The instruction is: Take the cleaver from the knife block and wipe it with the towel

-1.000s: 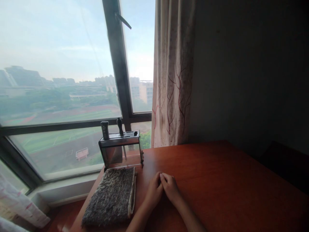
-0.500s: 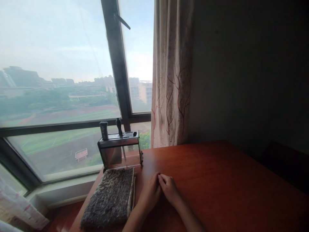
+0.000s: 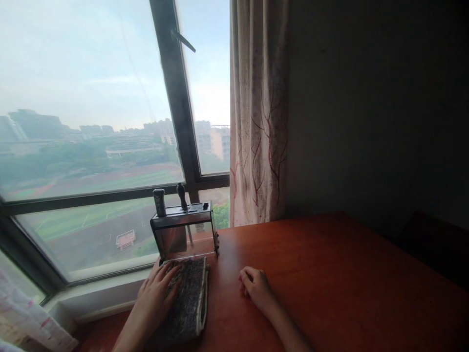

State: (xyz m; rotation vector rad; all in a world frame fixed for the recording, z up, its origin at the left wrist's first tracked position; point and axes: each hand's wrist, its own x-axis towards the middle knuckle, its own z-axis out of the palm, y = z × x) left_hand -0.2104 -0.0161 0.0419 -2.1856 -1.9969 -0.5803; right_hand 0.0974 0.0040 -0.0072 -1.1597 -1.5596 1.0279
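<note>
Head camera view, looking down over a reddish-brown wooden counter (image 3: 330, 274) set against a large window (image 3: 84, 122). At the far left, the glass shows a hazy sky, distant buildings and a green sports field below, with a dark window frame (image 3: 176, 98) running upward.

Near the counter's left edge lies a folded grey, fuzzy cloth (image 3: 188, 303), its folded edge facing right. The left hand (image 3: 156, 293) lies flat on top of this cloth, palm down, fingers spread and pointing toward the window, gripping nothing. Just beyond the cloth, touching or nearly touching its far end, stands a clear-sided knife holder (image 3: 183, 234) with a metal top; two dark handles (image 3: 170, 198) stick up from its slots.

To the right of the cloth, well apart from the left hand, the right hand (image 3: 256, 288) rests on the bare counter, fingers loosely curled under, holding nothing. A strip of bare wood separates it from the cloth's folded edge.

Farther right, a pale curtain (image 3: 258, 112) with a red branch pattern hangs beside the window, and a dark wall (image 3: 377, 107) fills the rest of the view.
</note>
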